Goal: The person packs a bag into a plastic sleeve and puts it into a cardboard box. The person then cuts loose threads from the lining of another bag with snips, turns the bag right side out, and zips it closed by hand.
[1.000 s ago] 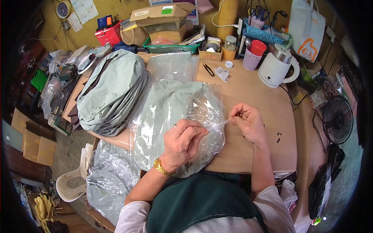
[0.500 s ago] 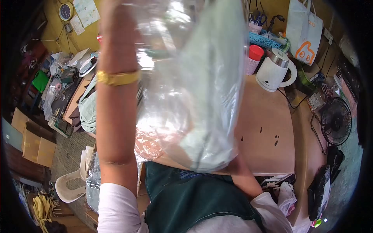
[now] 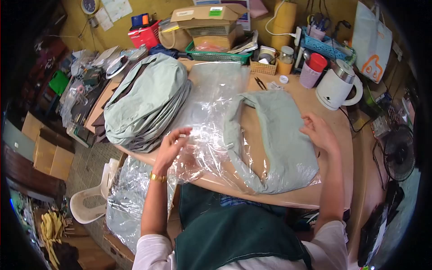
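A folded grey-green cloth item (image 3: pixel 290 139) lies on the table (image 3: pixel 310 198) inside clear plastic, with a gap in its middle where the tabletop shows through. My right hand (image 3: pixel 319 131) is at its right edge, fingers bent and loosely apart. My left hand (image 3: pixel 173 145) hovers by the left side of clear plastic sheets or bags (image 3: pixel 207 112), its fingers curled but apart, with nothing visible in them. Left of the plastic rises a pile of similar grey-green cloth items (image 3: pixel 150 94) with dark parts showing.
At the back are a cardboard box (image 3: pixel 209 15), a green basket (image 3: pixel 243 57) and a red basket (image 3: pixel 145 36). A white kettle (image 3: pixel 332 87) and a red-lidded pink container (image 3: pixel 312 72) stand back right. Wrapped plastic packs (image 3: pixel 130 202) and a white chair (image 3: pixel 90 207) are lower left.
The bagged cloth, held up before my face earlier, now lies flat on the table. My left arm has come down, and both hands have moved apart from the bag's ends.
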`<action>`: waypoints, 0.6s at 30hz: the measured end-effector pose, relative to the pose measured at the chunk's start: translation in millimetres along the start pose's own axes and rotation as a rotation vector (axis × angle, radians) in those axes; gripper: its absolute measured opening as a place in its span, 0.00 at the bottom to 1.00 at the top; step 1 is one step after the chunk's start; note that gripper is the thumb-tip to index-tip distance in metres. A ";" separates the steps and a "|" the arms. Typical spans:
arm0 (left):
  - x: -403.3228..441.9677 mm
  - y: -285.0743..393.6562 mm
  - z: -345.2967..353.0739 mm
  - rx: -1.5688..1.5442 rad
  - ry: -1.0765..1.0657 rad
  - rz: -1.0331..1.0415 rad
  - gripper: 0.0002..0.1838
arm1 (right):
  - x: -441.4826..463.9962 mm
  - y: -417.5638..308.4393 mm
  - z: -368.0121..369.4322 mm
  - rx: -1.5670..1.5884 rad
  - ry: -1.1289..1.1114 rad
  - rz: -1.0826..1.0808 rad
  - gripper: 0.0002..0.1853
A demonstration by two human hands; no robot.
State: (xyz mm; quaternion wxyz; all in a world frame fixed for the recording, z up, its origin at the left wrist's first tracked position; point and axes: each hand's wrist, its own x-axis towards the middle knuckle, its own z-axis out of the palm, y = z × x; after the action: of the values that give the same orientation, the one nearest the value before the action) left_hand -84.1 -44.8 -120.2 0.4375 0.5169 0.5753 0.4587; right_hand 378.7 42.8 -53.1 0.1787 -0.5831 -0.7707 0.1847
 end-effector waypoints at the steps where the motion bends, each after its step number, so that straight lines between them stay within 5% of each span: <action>1: 7.0 19.8 4.7 -0.024 0.057 0.023 0.18 | 16.3 -23.3 0.1 -0.019 -0.033 0.029 0.22; 3: 23.1 38.4 23.6 0.048 0.085 -0.002 0.19 | 47.0 -41.2 23.4 -0.202 -0.016 -0.013 0.16; 5: 41.6 43.3 43.8 0.546 -0.183 -0.191 0.20 | 80.2 -27.6 68.7 -0.201 0.020 0.003 0.15; 6: 44.6 34.6 45.9 0.549 -0.174 -0.188 0.20 | 95.3 -19.9 90.4 -0.203 0.059 0.030 0.14; 9: 44.0 17.1 46.1 0.188 -0.255 -0.105 0.20 | 95.1 0.2 143.2 -0.041 0.340 0.021 0.12; 11: 36.4 26.7 48.0 -0.587 -0.185 -0.208 0.21 | 93.6 2.7 149.3 0.005 0.370 0.026 0.12; 13: 32.2 23.9 51.4 -0.583 -0.195 -0.326 0.22 | 89.8 0.4 152.6 0.052 0.391 0.040 0.11; 15: 35.0 16.4 53.7 -0.299 -0.424 -0.446 0.24 | 92.1 -2.0 151.2 0.001 0.434 0.007 0.11; 18: 30.6 22.9 45.9 -0.080 -0.486 -0.359 0.21 | 89.6 -2.5 146.0 0.073 0.391 0.042 0.11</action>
State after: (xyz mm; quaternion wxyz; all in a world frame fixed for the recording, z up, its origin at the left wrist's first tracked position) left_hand -37.3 -9.8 -107.6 0.6565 0.4838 0.5173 0.2595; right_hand 281.9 117.5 -173.2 0.3420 -0.6168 -0.7020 0.0993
